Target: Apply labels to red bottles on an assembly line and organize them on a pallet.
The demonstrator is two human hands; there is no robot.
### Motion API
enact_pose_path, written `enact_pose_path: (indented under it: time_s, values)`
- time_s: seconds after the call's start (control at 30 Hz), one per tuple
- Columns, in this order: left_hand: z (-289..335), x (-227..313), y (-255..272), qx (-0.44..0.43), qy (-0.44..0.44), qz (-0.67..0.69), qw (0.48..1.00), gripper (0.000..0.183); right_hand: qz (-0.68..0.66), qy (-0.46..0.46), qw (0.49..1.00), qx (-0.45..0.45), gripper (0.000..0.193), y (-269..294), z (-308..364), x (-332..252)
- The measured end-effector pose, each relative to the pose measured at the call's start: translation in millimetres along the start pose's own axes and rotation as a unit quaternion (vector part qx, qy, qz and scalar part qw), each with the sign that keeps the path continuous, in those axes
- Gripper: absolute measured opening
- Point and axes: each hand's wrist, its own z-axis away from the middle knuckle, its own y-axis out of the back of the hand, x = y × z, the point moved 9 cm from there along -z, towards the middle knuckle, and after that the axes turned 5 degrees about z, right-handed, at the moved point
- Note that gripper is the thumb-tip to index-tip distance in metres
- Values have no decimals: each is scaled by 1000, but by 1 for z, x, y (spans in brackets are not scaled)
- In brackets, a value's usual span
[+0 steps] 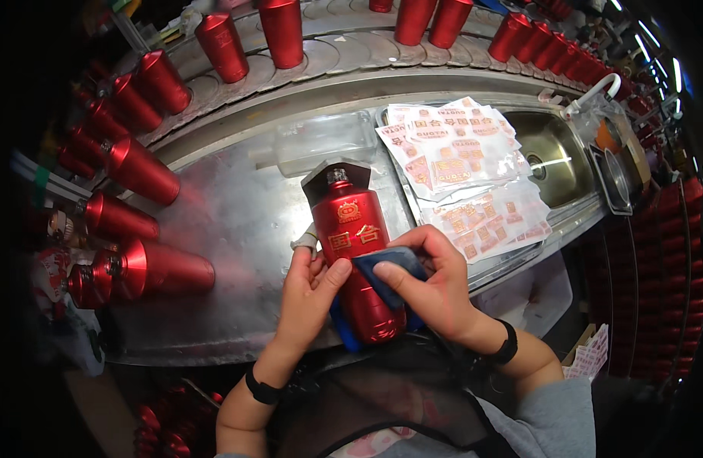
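A glossy red bottle (354, 259) with gold markings lies in front of me, its neck pointing away. Under its shoulder is a dark angular support (315, 183), and blue padding (345, 327) shows beneath its lower end. My left hand (307, 294) is closed against the bottle's left side, thumb on top, with a pale covering on one fingertip. Pinched between thumb and fingers of my right hand (437, 284) is a flat dark-blue pad (388, 276), resting on the bottle's right side below the gold characters. The pad hides part of the bottle.
Sheets of red-and-gold stickers (458, 153) lie right of the bottle, beside a metal sink (554, 156). A clear plastic tray (325, 141) sits behind. Several red bottles (168, 271) lie at the left; others stand along a curved conveyor (328, 53) at the back.
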Motion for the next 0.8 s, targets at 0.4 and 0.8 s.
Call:
enact_pose_path:
  time_s: [0.4,0.8]
  values:
    - [-4,2,1,54,-25,-75,995,65,-68,-193,977,60,21,20,-12,94]
    - [3,64,-52,38,-288,-555,779,42,-147,-247,955,79,21,25,-2,119]
